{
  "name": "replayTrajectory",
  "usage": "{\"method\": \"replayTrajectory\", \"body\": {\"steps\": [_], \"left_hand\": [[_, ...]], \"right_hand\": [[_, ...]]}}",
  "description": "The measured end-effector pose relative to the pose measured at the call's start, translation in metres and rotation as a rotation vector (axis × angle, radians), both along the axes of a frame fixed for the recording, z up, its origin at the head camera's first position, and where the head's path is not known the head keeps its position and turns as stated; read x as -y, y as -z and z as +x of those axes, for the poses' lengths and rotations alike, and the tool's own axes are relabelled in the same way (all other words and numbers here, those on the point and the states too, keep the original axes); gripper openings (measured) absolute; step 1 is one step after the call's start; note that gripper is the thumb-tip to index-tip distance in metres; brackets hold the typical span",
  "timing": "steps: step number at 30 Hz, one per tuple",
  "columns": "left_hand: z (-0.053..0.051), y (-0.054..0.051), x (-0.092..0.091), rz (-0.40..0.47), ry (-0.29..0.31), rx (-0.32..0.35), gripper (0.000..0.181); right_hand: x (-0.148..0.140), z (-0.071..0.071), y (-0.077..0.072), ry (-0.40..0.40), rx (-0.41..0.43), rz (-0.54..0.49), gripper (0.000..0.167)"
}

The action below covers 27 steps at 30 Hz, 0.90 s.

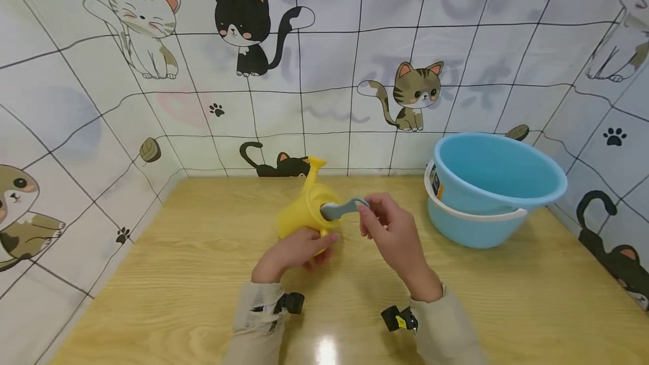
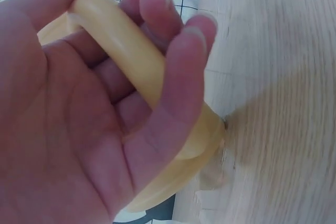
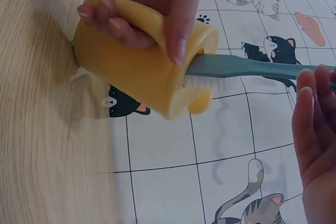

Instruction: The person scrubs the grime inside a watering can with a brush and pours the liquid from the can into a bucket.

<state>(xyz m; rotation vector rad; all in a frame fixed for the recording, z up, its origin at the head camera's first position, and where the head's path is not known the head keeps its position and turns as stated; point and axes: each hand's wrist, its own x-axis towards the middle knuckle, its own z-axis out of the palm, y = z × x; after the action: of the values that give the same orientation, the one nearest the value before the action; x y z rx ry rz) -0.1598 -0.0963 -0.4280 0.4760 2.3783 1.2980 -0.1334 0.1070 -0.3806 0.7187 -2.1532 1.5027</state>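
- Nearest, at the bottom of the head view, are two beige sleeves [image 1: 256,325], each with a small black device [image 1: 292,303] at the cuff.
- The left hand [image 1: 299,248], just below the centre of the frame, has its grip closed round the handle of the watering can; the left wrist view shows fingers curled about that handle.
- The right hand [image 1: 398,235], right of centre, has its grip pinching the end of the brush's handle between thumb and fingers.
- The brush [image 1: 345,208], blue-green, lies between the hands near the middle of the frame, its head inside the can's opening; white bristles show at the rim in the right wrist view.
- The yellow watering can [image 1: 291,218], left of centre, is tilted, its opening facing right and its spout pointing up.
- Under all this spreads the wood-grain table [image 1: 192,297], with a bright reflection at the bottom centre.
- On the right side stands a light blue bucket [image 1: 471,234] with a white handle [image 1: 476,217], a blue basin [image 1: 552,185] set in its top.
- Farthest, a white wall covering [image 1: 329,111] carries black grid lines and cartoon cats [image 1: 243,18].
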Motion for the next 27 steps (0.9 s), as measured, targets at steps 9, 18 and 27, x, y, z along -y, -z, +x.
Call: {"method": "replayTrajectory", "body": {"steps": [9, 18, 27], "left_hand": [[0.006, -0.003, 0.014, -0.023, -0.086, 0.008, 0.053], [0.003, -0.002, 0.011, 0.017, -0.08, 0.004, 0.046], [-0.005, 0.001, 0.001, 0.044, -0.035, 0.003, 0.043]], "right_hand": [[0.022, 0.007, -0.012, -0.112, 0.025, 0.035, 0.004], [0.02, -0.004, 0.005, -0.141, 0.077, 0.086, 0.013], [0.013, -0.007, 0.015, -0.117, 0.087, 0.241, 0.023]]}}
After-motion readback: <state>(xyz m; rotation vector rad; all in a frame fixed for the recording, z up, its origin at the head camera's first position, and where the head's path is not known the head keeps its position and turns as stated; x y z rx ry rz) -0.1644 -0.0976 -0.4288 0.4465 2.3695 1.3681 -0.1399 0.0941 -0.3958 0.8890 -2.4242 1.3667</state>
